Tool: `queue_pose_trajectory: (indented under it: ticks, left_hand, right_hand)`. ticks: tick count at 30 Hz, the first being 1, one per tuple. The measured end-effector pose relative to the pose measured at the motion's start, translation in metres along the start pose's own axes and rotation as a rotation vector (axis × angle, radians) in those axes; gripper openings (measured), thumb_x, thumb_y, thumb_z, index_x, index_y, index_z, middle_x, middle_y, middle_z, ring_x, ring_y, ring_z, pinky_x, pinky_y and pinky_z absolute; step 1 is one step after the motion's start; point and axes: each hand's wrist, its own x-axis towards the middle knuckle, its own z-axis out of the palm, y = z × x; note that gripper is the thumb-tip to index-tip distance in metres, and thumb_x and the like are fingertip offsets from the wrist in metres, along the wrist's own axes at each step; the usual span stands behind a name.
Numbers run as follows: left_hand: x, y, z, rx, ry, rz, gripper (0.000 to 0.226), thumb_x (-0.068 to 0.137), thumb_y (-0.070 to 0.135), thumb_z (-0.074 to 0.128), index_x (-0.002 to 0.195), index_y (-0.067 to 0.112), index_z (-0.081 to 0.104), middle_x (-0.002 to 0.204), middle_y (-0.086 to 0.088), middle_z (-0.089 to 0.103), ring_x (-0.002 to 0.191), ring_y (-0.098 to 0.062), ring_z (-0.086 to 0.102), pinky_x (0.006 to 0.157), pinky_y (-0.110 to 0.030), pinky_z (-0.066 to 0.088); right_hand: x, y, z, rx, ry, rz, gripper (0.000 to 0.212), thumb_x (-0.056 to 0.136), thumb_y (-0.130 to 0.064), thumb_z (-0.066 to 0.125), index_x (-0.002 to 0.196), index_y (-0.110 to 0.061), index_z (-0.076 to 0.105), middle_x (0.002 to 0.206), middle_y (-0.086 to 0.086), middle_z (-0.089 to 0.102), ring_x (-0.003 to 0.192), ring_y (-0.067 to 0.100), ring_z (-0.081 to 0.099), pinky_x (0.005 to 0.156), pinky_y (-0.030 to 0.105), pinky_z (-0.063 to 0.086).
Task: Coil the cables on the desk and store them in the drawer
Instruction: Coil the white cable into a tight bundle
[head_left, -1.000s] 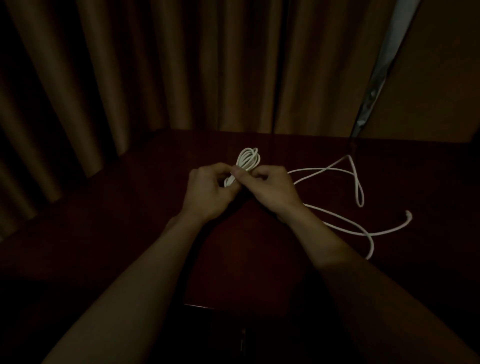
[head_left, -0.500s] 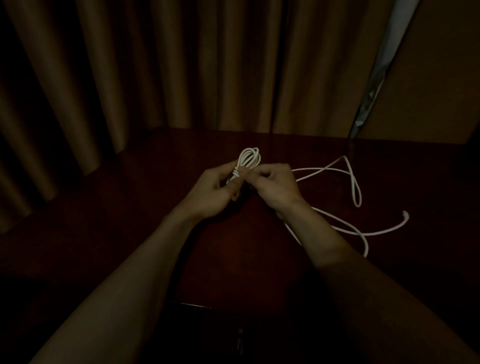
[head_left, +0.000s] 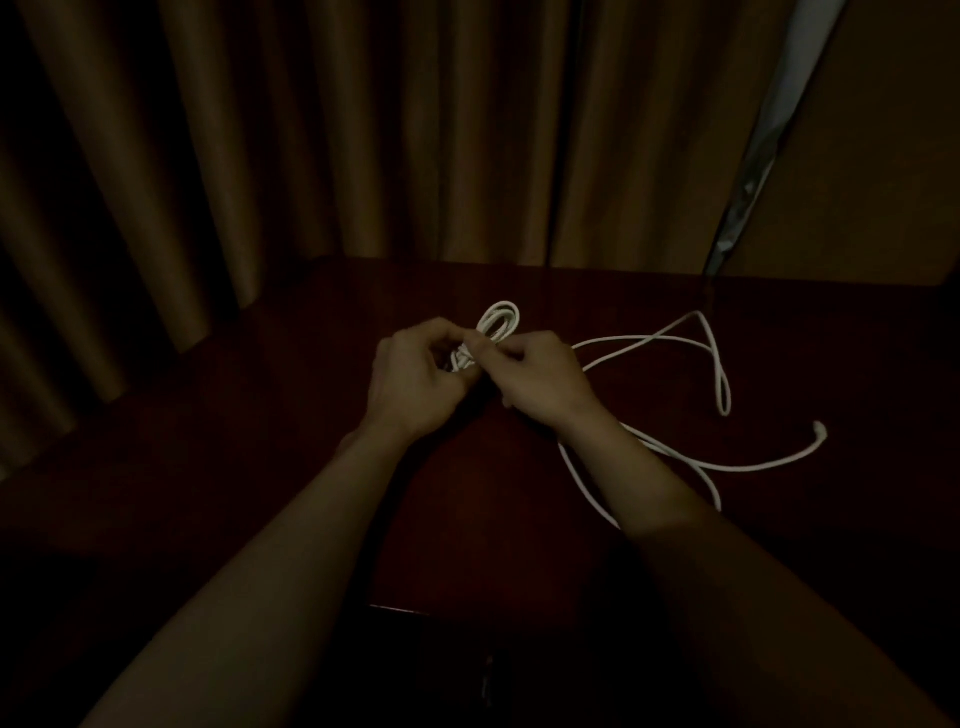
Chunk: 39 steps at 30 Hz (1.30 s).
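Observation:
A small coil of white cable (head_left: 500, 323) sticks up between my two hands over the middle of the dark wooden desk (head_left: 291, 426). My left hand (head_left: 415, 379) grips the lower part of the coil with curled fingers. My right hand (head_left: 540, 382) pinches the cable at the coil with thumb and fingers. A long loose white cable (head_left: 722, 384) lies in loops on the desk to the right, its plug end (head_left: 820, 429) at the far right; part of it runs under my right forearm. The drawer front (head_left: 447, 660) is a dark shape at the desk's near edge.
Brown curtains (head_left: 363, 130) hang close behind the desk and along its left side. A pale gap (head_left: 769, 130) shows between curtain and wall at the upper right. The room is very dim.
The loose cable's near loop has slid left, closer to my right forearm. Both hands have stayed at the coil with only small finger movements.

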Motion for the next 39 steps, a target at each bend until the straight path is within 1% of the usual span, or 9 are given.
queue_pose_trajectory:
  ticks: [4, 7, 9, 13, 21, 26, 30, 35, 39]
  left_hand:
    - [-0.001, 0.002, 0.001, -0.073, -0.023, -0.026, 0.028, 0.078, 0.030, 0.085, 0.094, 0.023, 0.063, 0.083, 0.009, 0.071, 0.072, -0.008, 0.070, 0.064, -0.036, 0.058]
    - [0.001, 0.001, 0.002, -0.133, -0.151, -0.057, 0.031, 0.081, 0.042, 0.073, 0.104, 0.029, 0.056, 0.092, 0.006, 0.071, 0.079, -0.013, 0.072, 0.067, -0.043, 0.060]
    - [0.002, 0.002, 0.002, -0.152, -0.253, -0.070, 0.022, 0.092, 0.038, 0.068, 0.110, 0.031, 0.057, 0.100, 0.009, 0.069, 0.086, -0.007, 0.070, 0.073, -0.035, 0.056]
    - [0.000, 0.007, 0.001, -0.250, -0.368, -0.029, 0.012, 0.105, 0.018, 0.056, 0.110, 0.025, 0.065, 0.092, 0.015, 0.071, 0.084, 0.002, 0.068, 0.074, -0.017, 0.051]
    - [0.000, 0.001, 0.003, -0.135, -0.246, 0.074, 0.010, 0.103, 0.015, 0.061, 0.097, 0.017, 0.068, 0.073, 0.003, 0.066, 0.062, -0.004, 0.058, 0.058, -0.021, 0.045]
    - [0.000, 0.001, 0.000, -0.045, -0.144, 0.058, 0.018, 0.095, 0.012, 0.067, 0.104, 0.025, 0.075, 0.072, 0.005, 0.070, 0.063, -0.012, 0.065, 0.053, -0.016, 0.045]
    - [0.000, 0.002, 0.002, -0.023, -0.114, 0.035, 0.012, 0.094, 0.015, 0.071, 0.101, 0.021, 0.078, 0.067, 0.005, 0.069, 0.057, -0.009, 0.062, 0.051, -0.015, 0.043]
    - [0.001, 0.001, 0.000, -0.075, -0.156, -0.066, 0.010, 0.093, 0.027, 0.075, 0.097, 0.021, 0.068, 0.082, 0.007, 0.071, 0.069, -0.004, 0.066, 0.061, -0.023, 0.051]
    - [0.001, 0.009, -0.003, -0.273, -0.318, -0.129, 0.020, 0.102, 0.026, 0.062, 0.121, 0.020, 0.065, 0.106, 0.008, 0.072, 0.094, -0.003, 0.070, 0.080, -0.023, 0.052]
  right_hand:
    - [0.001, 0.001, 0.001, 0.084, 0.046, 0.013, 0.056, 0.094, -0.055, 0.067, 0.065, -0.007, 0.068, 0.052, -0.003, 0.055, 0.050, 0.008, 0.052, 0.054, 0.030, 0.039]
    - [0.002, 0.001, -0.001, 0.185, 0.010, -0.014, 0.047, 0.096, -0.046, 0.069, 0.074, -0.005, 0.072, 0.063, 0.005, 0.065, 0.059, 0.018, 0.062, 0.061, 0.040, 0.048]
    - [0.002, 0.001, -0.003, 0.220, -0.035, -0.053, 0.038, 0.098, -0.041, 0.068, 0.085, -0.006, 0.076, 0.077, 0.015, 0.072, 0.073, 0.030, 0.070, 0.069, 0.049, 0.055]
    - [0.001, 0.000, -0.007, 0.207, -0.068, -0.055, 0.027, 0.102, -0.032, 0.064, 0.090, -0.009, 0.074, 0.064, 0.000, 0.063, 0.059, 0.007, 0.059, 0.063, 0.033, 0.048]
    - [0.004, 0.004, -0.009, 0.184, -0.053, 0.010, 0.029, 0.099, -0.039, 0.067, 0.095, -0.011, 0.072, 0.066, 0.004, 0.068, 0.058, 0.009, 0.063, 0.064, 0.033, 0.051]
    - [0.001, 0.005, -0.005, 0.138, -0.001, -0.039, 0.061, 0.088, -0.055, 0.074, 0.085, 0.005, 0.068, 0.068, 0.020, 0.063, 0.054, 0.014, 0.052, 0.055, 0.032, 0.040]
    - [0.002, 0.009, -0.001, 0.148, 0.058, -0.044, 0.047, 0.087, -0.045, 0.079, 0.075, -0.001, 0.070, 0.061, 0.010, 0.064, 0.051, 0.009, 0.055, 0.054, 0.029, 0.043]
    - [0.001, 0.007, -0.004, 0.232, 0.002, -0.035, 0.037, 0.093, -0.033, 0.076, 0.079, 0.001, 0.073, 0.053, -0.005, 0.057, 0.049, 0.006, 0.052, 0.053, 0.023, 0.042]
    - [0.003, 0.012, -0.013, 0.383, -0.007, -0.012, 0.024, 0.095, -0.019, 0.074, 0.094, 0.005, 0.075, 0.071, 0.007, 0.066, 0.055, 0.003, 0.057, 0.057, 0.019, 0.046]
